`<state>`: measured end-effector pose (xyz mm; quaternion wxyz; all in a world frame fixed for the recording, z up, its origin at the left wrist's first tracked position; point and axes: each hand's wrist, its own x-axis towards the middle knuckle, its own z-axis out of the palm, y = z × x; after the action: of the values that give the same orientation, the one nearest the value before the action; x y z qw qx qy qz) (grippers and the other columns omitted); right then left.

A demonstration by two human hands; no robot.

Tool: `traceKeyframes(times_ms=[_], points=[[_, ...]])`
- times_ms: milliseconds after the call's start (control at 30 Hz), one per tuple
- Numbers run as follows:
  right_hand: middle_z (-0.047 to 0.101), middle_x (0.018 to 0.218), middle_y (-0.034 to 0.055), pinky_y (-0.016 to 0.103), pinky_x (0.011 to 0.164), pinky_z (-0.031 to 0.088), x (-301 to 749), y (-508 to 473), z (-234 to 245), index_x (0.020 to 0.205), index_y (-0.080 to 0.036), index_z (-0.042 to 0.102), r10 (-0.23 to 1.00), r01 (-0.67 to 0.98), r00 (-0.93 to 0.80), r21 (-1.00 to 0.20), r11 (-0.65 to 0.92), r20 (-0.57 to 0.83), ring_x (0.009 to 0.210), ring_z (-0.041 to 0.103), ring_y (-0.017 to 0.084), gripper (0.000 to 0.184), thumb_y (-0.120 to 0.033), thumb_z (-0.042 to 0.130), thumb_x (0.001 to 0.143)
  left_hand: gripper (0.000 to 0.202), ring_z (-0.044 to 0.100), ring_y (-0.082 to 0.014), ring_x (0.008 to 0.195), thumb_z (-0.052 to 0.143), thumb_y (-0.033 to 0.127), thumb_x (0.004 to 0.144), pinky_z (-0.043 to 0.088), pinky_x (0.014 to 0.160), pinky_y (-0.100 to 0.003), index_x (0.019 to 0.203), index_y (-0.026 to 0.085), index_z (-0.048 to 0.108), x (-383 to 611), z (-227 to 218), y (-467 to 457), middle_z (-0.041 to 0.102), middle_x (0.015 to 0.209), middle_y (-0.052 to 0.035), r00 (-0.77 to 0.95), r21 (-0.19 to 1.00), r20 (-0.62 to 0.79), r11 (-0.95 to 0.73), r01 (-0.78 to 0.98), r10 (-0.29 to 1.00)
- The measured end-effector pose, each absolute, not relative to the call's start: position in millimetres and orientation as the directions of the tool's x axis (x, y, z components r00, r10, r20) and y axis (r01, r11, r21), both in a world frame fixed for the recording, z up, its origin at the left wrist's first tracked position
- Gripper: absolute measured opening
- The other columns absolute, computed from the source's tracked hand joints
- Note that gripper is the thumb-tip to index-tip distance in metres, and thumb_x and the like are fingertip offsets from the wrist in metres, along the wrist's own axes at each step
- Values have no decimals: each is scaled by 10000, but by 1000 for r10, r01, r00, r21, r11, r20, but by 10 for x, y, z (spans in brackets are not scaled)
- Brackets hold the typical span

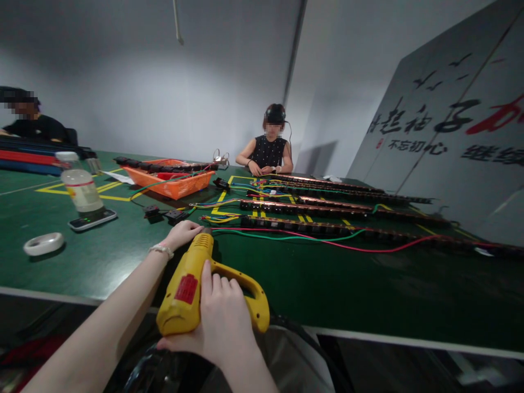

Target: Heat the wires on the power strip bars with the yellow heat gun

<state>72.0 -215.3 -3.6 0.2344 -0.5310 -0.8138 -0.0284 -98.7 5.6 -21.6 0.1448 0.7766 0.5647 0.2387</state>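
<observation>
A yellow heat gun with a red label is in my right hand, whose fingers wrap round its body, away from the loop handle. Its nozzle points forward across the table. Just left of the nozzle, my left hand is closed, with its fingertips partly hidden. A red wire and a green wire run up to those fingertips, and they appear pinched there. The wires come from the nearest long dark strip with coppery edges. Black connectors lie just beyond my left hand.
More long strips with coloured leads lie across the green table. An orange basket holds another strip. A bottle, a phone and a white ring-shaped object stand left. Two people sit at the far side and far left.
</observation>
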Motion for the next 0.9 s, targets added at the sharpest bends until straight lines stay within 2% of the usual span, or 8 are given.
traceKeyframes(times_ms=[233,367,467,567,667,767,900], points=[[595,1002,160,420,744,480,727,-2145,-30,1393,8,262,844,873,-324,-209,440,427,797,549,257,1388,-869,602,372,647,500,-184,559,265,669,798,301,556,-269,574,172,614,-979,-228,73,561,515,-43,163,522,187,-238,819,969],[588,949,128,444,742,472,733,-2130,-71,1398,-12,256,835,872,-327,-199,448,443,792,543,254,1312,-896,511,462,654,496,-174,564,255,669,809,299,562,-266,571,167,602,-986,-238,76,569,529,-40,171,543,215,-263,798,961],[582,943,123,453,750,466,776,-2123,-83,1402,-29,252,827,873,-346,-170,456,442,797,544,255,1256,-879,491,509,648,430,-144,513,264,668,810,259,522,-266,524,161,549,-985,-248,70,525,487,-22,170,529,249,-281,801,953],[586,946,109,446,765,460,874,-2129,-41,1396,-61,284,836,876,-340,-179,448,431,799,547,249,1197,-853,514,527,634,375,-123,477,278,655,816,229,498,-268,492,162,510,-981,-255,60,493,460,-9,165,532,287,-300,792,944],[597,972,109,441,793,452,1020,-2143,30,1377,-87,333,867,885,-302,-222,410,397,835,558,257,1164,-841,543,516,618,382,-118,467,289,636,824,244,506,-264,482,164,495,-978,-249,44,492,456,-6,147,552,339,-323,769,929],[605,1054,129,444,847,437,1192,-2160,76,1364,-99,360,902,900,-253,-259,352,349,910,568,280,1192,-831,605,455,606,402,-119,468,294,615,830,261,523,-263,468,166,480,-970,-231,22,489,452,-7,136,555,379,-343,758,915],[592,1147,158,435,897,417,1435,-2188,68,1357,-92,367,917,922,-209,-245,301,341,1006,561,309,1204,-779,680,420,596,392,-116,453,302,606,827,266,523,-262,452,170,458,-952,-204,-4,460,434,-1,114,566,382,-329,756,917]])
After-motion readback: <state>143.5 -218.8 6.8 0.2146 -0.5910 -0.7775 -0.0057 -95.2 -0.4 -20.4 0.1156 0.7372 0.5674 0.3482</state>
